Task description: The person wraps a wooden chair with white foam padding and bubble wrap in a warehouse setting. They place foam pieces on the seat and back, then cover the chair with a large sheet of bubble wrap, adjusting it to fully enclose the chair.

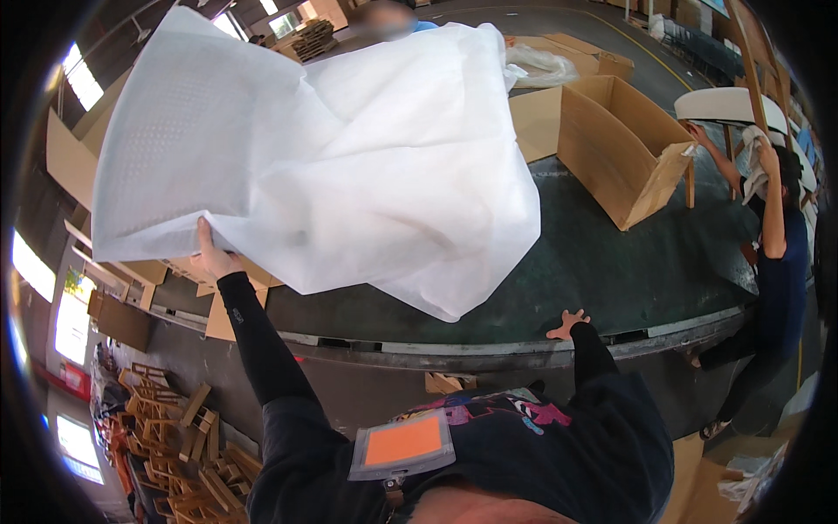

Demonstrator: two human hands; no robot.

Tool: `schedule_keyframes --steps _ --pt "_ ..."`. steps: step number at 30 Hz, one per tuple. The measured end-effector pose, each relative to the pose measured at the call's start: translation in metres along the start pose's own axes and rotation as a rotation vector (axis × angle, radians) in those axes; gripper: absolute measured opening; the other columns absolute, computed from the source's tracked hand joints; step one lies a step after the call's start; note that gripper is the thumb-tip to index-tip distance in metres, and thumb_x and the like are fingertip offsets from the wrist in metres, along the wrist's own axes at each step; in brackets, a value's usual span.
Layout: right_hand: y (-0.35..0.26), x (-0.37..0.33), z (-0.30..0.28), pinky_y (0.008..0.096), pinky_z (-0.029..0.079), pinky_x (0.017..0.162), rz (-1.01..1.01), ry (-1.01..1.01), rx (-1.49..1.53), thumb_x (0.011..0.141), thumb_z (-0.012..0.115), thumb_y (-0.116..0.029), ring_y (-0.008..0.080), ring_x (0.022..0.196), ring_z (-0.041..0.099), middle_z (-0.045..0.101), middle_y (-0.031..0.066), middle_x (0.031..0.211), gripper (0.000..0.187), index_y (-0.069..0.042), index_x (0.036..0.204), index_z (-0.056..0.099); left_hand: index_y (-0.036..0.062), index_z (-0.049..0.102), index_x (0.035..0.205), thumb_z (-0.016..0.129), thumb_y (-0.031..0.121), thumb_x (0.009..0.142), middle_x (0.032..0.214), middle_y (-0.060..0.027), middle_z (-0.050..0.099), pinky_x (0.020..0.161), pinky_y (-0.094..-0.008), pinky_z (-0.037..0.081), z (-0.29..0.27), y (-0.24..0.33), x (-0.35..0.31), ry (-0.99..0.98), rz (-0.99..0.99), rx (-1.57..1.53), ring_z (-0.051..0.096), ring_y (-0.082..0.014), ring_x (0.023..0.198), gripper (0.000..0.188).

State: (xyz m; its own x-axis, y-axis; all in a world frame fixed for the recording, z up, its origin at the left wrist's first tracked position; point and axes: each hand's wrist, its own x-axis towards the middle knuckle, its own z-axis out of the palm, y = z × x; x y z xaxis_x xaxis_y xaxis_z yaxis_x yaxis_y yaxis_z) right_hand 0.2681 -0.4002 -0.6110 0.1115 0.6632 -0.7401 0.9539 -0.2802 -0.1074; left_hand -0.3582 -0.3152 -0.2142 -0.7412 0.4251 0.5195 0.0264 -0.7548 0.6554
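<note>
A large white cloth-like cover (393,148) drapes over a bulky object on the green-topped table (611,262). What lies beneath is hidden, though a faint woven texture shows through at the left. My left hand (212,253) grips the cover's lower left edge, thumb on top and the other fingers out of sight below. Farther right, my right hand (569,326) rests at the table's near edge with its fingers spread and nothing in it.
An open cardboard box (615,153) stands on the table to the right. Beyond it, a co-worker (777,236) holds a cloth by a white-seated wooden chair (720,105). Another person is behind the cover. Wooden chair frames (166,428) crowd the floor at lower left.
</note>
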Motion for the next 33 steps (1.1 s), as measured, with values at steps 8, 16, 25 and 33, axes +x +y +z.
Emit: schedule_keyframes --steps 8,16,25,33 --pt "-0.004 0.002 0.001 0.0608 0.012 0.116 -0.011 -0.018 0.002 0.067 0.065 -0.074 0.0452 0.148 0.009 0.023 0.0304 0.155 0.124 -0.002 0.155 0.016 -0.0041 0.056 0.107 0.082 0.016 0.078 0.108 -0.0159 0.065 0.079 -0.0384 0.057 0.005 -0.001 -0.001 0.057 0.007 0.016 0.066 -0.0241 0.093 0.043" --pt "-0.009 0.0 -0.003 0.061 0.013 0.115 0.002 -0.054 -0.008 0.07 0.062 -0.076 0.045 0.148 0.008 0.018 0.0313 0.156 0.121 -0.004 0.155 0.015 -0.0034 0.058 0.106 0.081 0.015 0.079 0.106 -0.014 0.066 0.079 -0.0381 0.057 0.0 -0.004 0.011 0.022 0.003 0.012 0.066 -0.0235 0.092 0.04" --pt "-0.013 0.0 -0.002 0.0612 0.013 0.115 0.007 -0.061 -0.029 0.068 0.062 -0.077 0.0448 0.148 0.008 0.018 0.0302 0.157 0.124 -0.004 0.156 0.014 -0.0008 0.054 0.111 0.082 0.018 0.079 0.109 -0.0136 0.063 0.079 -0.0389 0.057 0.001 0.0 0.003 0.051 -0.001 0.014 0.064 -0.0233 0.096 0.046" --pt "-0.012 0.002 0.001 0.0605 0.014 0.115 0.015 -0.041 -0.038 0.065 0.064 -0.077 0.045 0.148 0.01 0.02 0.0301 0.156 0.126 -0.003 0.155 0.015 -0.0012 0.055 0.112 0.082 0.02 0.078 0.108 -0.0131 0.064 0.079 -0.0382 0.056 0.005 0.001 0.004 0.012 -0.034 0.039 0.065 -0.0226 0.094 0.048"
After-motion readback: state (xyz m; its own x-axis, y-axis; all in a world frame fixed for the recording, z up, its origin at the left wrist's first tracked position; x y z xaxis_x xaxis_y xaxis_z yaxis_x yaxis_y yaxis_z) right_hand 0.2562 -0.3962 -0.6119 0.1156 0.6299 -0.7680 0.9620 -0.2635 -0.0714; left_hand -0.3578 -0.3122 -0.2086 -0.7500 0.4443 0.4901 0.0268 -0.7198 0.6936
